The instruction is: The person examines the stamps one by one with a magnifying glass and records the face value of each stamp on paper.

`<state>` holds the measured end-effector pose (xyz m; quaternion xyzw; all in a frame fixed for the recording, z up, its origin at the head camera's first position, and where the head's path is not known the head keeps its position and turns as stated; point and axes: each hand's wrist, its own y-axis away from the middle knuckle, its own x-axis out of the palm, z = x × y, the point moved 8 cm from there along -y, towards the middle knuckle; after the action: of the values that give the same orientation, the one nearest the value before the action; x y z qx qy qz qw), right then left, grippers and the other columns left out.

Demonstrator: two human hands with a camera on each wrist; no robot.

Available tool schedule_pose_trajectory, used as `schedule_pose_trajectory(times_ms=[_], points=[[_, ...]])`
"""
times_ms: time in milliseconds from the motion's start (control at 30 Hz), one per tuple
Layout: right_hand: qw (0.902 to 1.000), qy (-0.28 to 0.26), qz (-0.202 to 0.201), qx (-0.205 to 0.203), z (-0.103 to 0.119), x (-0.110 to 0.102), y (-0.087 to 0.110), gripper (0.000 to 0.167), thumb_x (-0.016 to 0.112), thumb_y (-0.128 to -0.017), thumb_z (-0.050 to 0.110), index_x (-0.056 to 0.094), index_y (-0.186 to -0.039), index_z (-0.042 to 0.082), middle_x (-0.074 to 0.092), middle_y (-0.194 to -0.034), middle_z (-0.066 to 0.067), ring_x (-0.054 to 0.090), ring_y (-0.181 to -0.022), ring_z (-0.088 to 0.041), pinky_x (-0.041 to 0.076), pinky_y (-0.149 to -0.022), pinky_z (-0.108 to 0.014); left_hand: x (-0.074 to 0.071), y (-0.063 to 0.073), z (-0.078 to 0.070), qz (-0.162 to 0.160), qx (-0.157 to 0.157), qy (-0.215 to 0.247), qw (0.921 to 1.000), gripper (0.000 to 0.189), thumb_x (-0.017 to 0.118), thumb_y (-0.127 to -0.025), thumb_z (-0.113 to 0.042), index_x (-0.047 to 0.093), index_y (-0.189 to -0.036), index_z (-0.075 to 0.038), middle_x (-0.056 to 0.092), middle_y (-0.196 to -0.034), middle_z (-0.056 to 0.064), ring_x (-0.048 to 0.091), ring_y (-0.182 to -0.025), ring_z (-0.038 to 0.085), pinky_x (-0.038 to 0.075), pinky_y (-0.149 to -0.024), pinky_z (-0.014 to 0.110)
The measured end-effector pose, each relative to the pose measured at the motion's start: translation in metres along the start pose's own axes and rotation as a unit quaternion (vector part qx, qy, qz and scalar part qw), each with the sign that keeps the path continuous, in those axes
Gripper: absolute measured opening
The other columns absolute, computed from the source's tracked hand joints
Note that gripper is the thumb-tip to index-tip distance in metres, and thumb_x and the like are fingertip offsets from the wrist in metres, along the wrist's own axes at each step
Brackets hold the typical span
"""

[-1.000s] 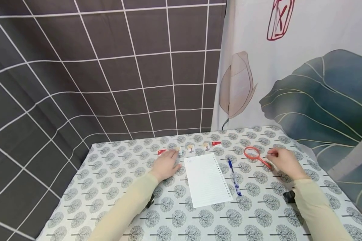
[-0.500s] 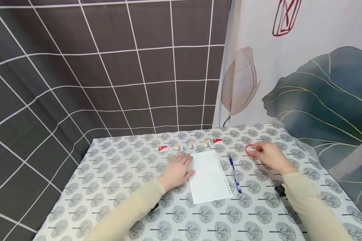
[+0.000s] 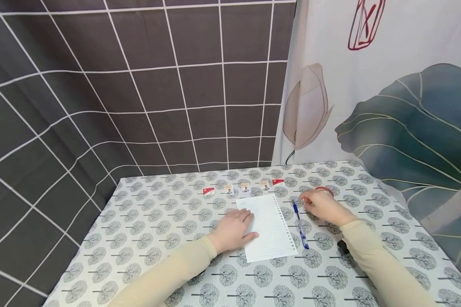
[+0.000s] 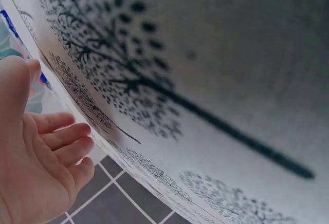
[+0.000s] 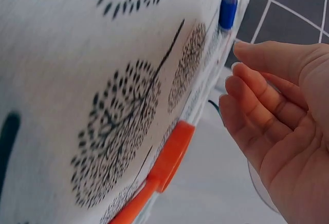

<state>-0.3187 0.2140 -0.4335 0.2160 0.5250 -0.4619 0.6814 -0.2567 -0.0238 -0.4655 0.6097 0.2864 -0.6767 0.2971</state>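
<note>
My left hand (image 3: 234, 230) lies with straight fingers across the left side of a lined, punched sheet of paper (image 3: 270, 230). In the left wrist view, that hand (image 4: 49, 157) shows relaxed fingers and a bare palm. To the right of the sheet lies a blue pen (image 3: 300, 226). My right hand (image 3: 324, 207) is just right of the pen's upper end, its fingers loosely bent. The right wrist view shows this hand (image 5: 282, 106) holding nothing, with the pen (image 5: 228, 8) beyond the fingertips. Behind it lies a red magnifying glass (image 3: 326, 189), its handle hidden by the hand in the head view.
Along the table's back are two red-and-white cards, one left (image 3: 208, 191) and one right (image 3: 278, 182), with several small picture cards (image 3: 245, 187) between them. A tree-patterned cloth (image 3: 157, 238) covers the table. A dark checked curtain (image 3: 157, 94) hangs behind.
My left hand has come back from the cards onto the paper's left side. My right hand has moved left, past the magnifying glass, up to the pen.
</note>
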Motion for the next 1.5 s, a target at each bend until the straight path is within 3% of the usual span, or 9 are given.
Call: schedule_pose_trajectory(times_ms=[133, 333, 767, 1067, 1500], points=[[0.9995, 0.006, 0.031, 0.003, 0.003, 0.008, -0.003, 0.029, 0.071, -0.087, -0.002, 0.068, -0.115, -0.002, 0.064, -0.087, 0.001, 0.06, -0.077, -0.012, 0.057, -0.072, -0.035, 0.004, -0.001, -0.002, -0.003, 0.01, 0.002, 0.9999, 0.072, 0.04, -0.103, -0.059, 0.049, -0.147, -0.002, 0.05, -0.149, 0.016, 0.046, -0.139, 0.028, 0.033, -0.119, 0.041], [0.9978, 0.0, 0.067, 0.002, 0.009, 0.014, -0.005, 0.034, 0.068, -0.087, -0.005, 0.069, -0.12, 0.004, 0.067, -0.097, -0.006, 0.065, -0.088, -0.021, 0.059, -0.076, -0.041, 0.008, -0.001, 0.002, 0.009, 0.0, 0.024, 0.9997, 0.077, 0.042, -0.102, -0.06, 0.046, -0.148, 0.002, 0.046, -0.152, 0.019, 0.044, -0.14, 0.029, 0.032, -0.119, 0.04], [0.9963, 0.035, 0.054, -0.057, 0.02, 0.021, -0.01, 0.025, 0.065, -0.088, -0.007, 0.074, -0.104, 0.01, 0.069, -0.101, -0.006, 0.067, -0.095, -0.03, 0.059, -0.085, -0.048, 0.012, -0.003, 0.007, 0.015, -0.002, 0.048, 0.9987, 0.079, 0.043, -0.101, -0.062, 0.045, -0.148, 0.002, 0.044, -0.154, 0.019, 0.043, -0.141, 0.029, 0.032, -0.12, 0.037], [0.9942, 0.056, 0.069, -0.06, 0.023, 0.018, -0.014, 0.015, 0.072, -0.086, -0.005, 0.072, -0.098, 0.004, 0.068, -0.091, -0.006, 0.069, -0.083, -0.025, 0.061, -0.075, -0.039, 0.012, -0.003, 0.009, 0.015, -0.004, 0.056, 0.9983, 0.079, 0.045, -0.1, -0.062, 0.046, -0.148, 0.001, 0.043, -0.154, 0.018, 0.044, -0.141, 0.029, 0.034, -0.118, 0.036], [0.9917, 0.067, 0.107, -0.025, 0.015, 0.022, -0.017, 0.006, 0.073, -0.089, 0.005, 0.068, -0.09, 0.008, 0.066, -0.083, 0.001, 0.064, -0.074, -0.015, 0.058, -0.069, -0.032, 0.011, -0.002, 0.008, 0.02, -0.007, 0.057, 0.9981, 0.079, 0.044, -0.101, -0.062, 0.046, -0.148, 0.001, 0.043, -0.155, 0.017, 0.044, -0.141, 0.029, 0.035, -0.118, 0.036]])
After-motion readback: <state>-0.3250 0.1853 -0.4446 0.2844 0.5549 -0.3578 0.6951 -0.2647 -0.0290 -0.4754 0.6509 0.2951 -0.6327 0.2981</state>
